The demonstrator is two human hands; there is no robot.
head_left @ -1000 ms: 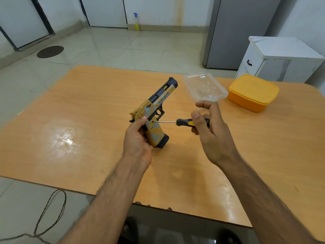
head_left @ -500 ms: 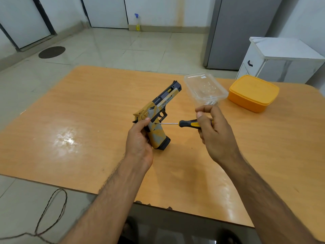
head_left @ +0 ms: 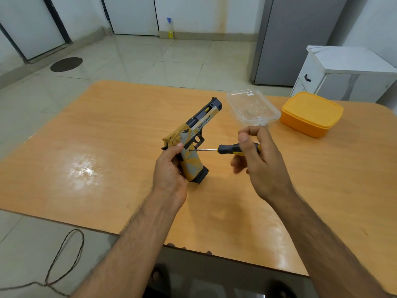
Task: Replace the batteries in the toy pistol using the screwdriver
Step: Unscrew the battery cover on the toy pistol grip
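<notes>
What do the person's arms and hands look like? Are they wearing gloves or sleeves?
No gloves and no sleeves. Both forearms are bare as far as the picture shows, with dark hair along them. The left hand and right hand are bare too. No ring, watch or bracelet shows on the sides of the wrists and fingers that can be seen, and there are no markings.

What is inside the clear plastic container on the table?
The clear container has no lid. Through its walls only a few small pale specks show on the bottom, too small to identify. The right hand covers its near edge, so that part is hidden.
</notes>
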